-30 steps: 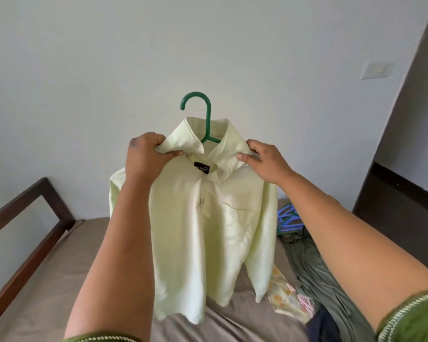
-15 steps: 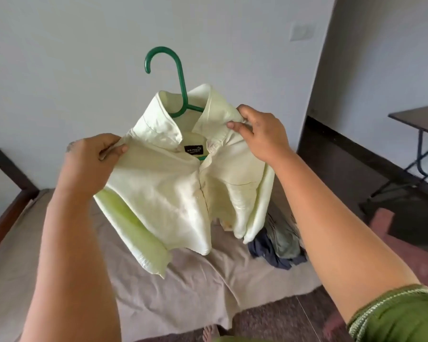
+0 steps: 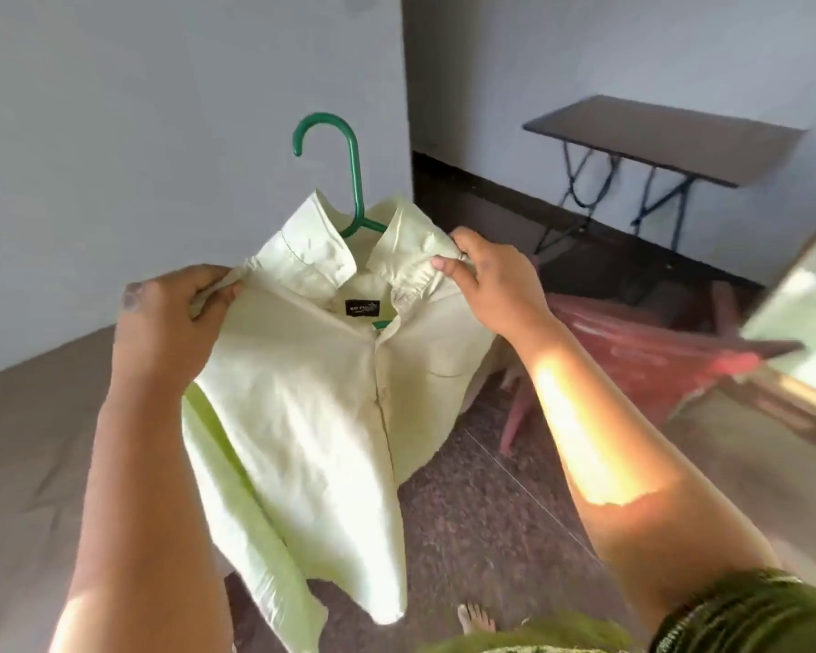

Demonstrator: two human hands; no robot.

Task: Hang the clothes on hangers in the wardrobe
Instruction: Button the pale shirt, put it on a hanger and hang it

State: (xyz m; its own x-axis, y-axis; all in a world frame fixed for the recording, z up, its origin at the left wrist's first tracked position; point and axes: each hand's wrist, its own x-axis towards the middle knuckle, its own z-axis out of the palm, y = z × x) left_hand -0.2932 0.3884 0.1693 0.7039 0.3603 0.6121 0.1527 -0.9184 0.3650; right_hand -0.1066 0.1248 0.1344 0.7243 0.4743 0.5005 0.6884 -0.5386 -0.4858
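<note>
Both grips pinch the shirt [image 3: 312,398] at its shoulders, left hand [image 3: 170,327] and right hand [image 3: 495,280]. Shirt hangs below, between them, on the hanger [image 3: 349,181]. Hook sticks up above, nearer my right. No wardrobe visible; I'd probably take the hook with the right.

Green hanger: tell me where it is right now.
In the head view the green hanger sits inside the collar of the pale green shirt, hook rising above it at centre, between the left hand and right hand.
</note>
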